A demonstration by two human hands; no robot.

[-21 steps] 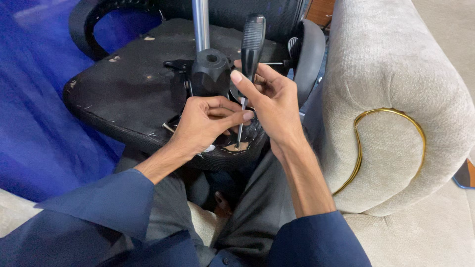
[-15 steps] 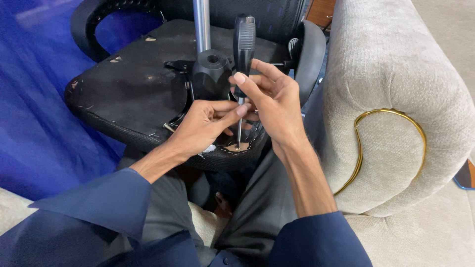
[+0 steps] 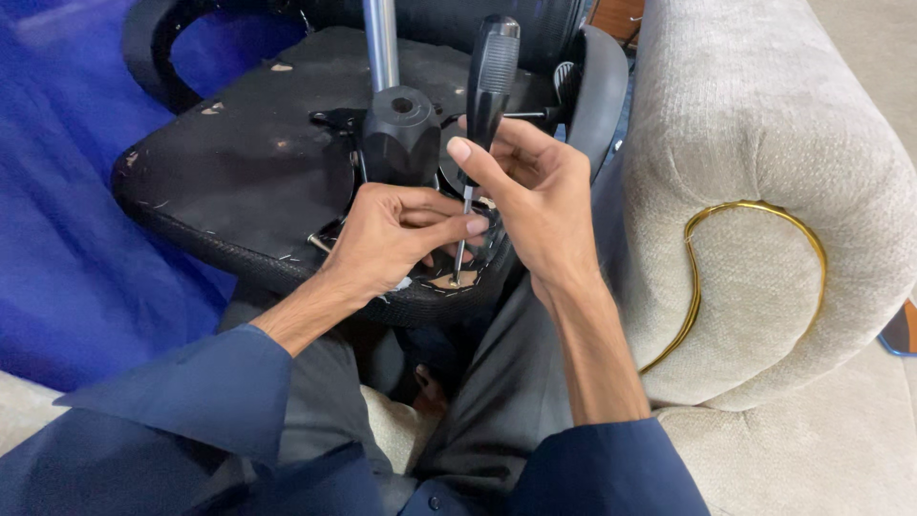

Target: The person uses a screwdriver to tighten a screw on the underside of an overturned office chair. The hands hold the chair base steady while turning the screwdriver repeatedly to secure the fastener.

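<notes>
- The screwdriver [image 3: 482, 115] is being held upright over the upturned chair seat [image 3: 239, 172], its tip at the seat's front edge.
- The ribbed handle, stiff and probably non-slip, is being pinched by the right hand [image 3: 535, 205].
- The thin shaft is being steadied by the left hand [image 3: 392, 239], fingers pressed together.

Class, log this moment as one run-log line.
right hand: grips screwdriver upright | left hand: steadies its shaft | tip: on upturned chair seat
</notes>
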